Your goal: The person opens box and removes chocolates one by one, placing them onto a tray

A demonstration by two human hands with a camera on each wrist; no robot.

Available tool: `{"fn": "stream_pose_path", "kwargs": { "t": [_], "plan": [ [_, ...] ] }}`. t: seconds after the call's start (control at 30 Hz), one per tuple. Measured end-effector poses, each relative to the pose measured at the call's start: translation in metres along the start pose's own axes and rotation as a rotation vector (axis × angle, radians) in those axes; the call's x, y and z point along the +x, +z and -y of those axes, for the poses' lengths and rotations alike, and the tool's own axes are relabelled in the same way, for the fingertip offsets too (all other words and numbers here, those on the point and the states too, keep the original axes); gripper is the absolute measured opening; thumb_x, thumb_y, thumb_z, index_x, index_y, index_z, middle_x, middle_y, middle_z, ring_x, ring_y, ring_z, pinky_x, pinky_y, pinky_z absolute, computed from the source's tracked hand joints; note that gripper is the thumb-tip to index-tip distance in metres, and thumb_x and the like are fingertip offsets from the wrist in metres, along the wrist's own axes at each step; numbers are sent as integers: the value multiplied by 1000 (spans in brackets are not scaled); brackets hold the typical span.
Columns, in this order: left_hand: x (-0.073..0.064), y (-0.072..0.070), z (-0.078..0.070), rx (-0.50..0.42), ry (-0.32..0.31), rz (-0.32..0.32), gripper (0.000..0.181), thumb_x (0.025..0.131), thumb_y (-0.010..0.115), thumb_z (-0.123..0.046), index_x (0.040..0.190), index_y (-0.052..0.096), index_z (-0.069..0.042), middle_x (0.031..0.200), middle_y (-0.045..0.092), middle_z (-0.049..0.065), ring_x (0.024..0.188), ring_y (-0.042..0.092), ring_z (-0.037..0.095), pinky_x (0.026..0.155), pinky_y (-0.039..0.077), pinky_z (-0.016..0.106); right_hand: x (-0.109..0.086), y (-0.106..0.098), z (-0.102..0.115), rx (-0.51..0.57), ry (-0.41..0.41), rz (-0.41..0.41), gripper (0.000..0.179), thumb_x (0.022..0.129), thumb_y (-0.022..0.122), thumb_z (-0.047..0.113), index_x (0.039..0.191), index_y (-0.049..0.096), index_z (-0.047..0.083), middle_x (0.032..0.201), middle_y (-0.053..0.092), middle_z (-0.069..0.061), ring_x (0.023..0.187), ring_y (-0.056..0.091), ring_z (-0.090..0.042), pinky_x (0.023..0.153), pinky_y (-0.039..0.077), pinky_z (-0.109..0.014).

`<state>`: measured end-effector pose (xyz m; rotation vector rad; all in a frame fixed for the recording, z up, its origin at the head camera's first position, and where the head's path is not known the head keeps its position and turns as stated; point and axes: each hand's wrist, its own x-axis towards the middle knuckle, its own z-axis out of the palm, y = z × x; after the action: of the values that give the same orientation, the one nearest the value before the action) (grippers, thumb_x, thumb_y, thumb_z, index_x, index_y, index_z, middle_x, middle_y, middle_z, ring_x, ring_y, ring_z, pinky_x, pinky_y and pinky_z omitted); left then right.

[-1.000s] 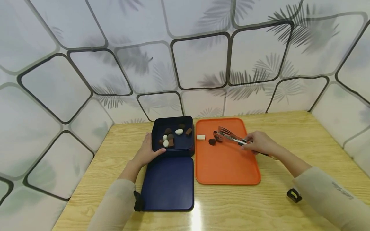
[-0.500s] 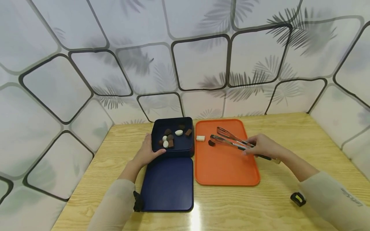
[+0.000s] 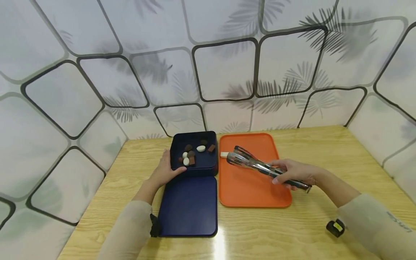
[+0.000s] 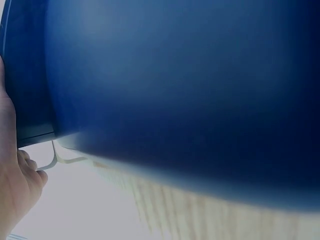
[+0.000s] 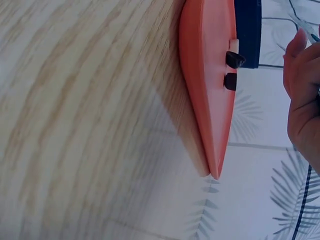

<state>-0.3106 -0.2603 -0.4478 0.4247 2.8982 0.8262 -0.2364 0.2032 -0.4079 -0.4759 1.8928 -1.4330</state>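
My right hand [image 3: 289, 173] grips metal tongs [image 3: 253, 164] by the handles, above the orange tray [image 3: 253, 193]. The tong heads overlap the right end of a white chocolate block [image 3: 224, 155] in the head view. Two dark chocolates [image 5: 230, 81] show on the tray in the right wrist view; the tongs hide them from the head camera. My left hand [image 3: 164, 171] holds the near left corner of a navy box [image 3: 212, 171], fingers along its side and thumb at the front rim. Inside the box lie several pieces, among them white egg-shaped ones [image 3: 201, 148] and brown squares [image 3: 192, 160].
A flat navy lid [image 3: 190, 207] lies right in front of the box, left of the orange tray. Everything stands on a light wooden table [image 3: 260, 234], with a patterned cloth wall [image 3: 224, 72] behind and at both sides.
The tongs have swung left and turned, with their arms drawn closer together, and now cover the dark chocolate seen before. The right hand has shifted slightly toward me. The left hand has stayed put.
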Motion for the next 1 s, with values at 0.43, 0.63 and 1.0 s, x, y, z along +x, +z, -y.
{"fn": "stream_pose_path", "kwargs": {
  "t": [0.43,0.63,1.0],
  "plan": [
    [1,0,2,2,-1,0,110,85,63,-52,149,-5,6,154,-6,29,143,-2,43,113,12,56,19,10,17,-115,1,-177,75,88,68,19,147,25,2,59,52,-3,44,46,-11,42,43,-27],
    [0,-2,0,10,-9,7,110,85,63,-52,148,-5,7,154,-6,29,143,-2,43,113,11,56,32,12,33,-98,21,-195,76,85,71,22,147,29,6,72,57,-7,48,48,-13,45,44,-28],
    [0,-1,-2,0,-20,9,110,85,63,-53,148,-6,6,155,-6,29,143,-3,41,114,11,55,54,25,54,-107,65,-181,76,82,74,20,146,34,8,78,61,-11,52,55,-16,52,51,-32]
  ]
}}
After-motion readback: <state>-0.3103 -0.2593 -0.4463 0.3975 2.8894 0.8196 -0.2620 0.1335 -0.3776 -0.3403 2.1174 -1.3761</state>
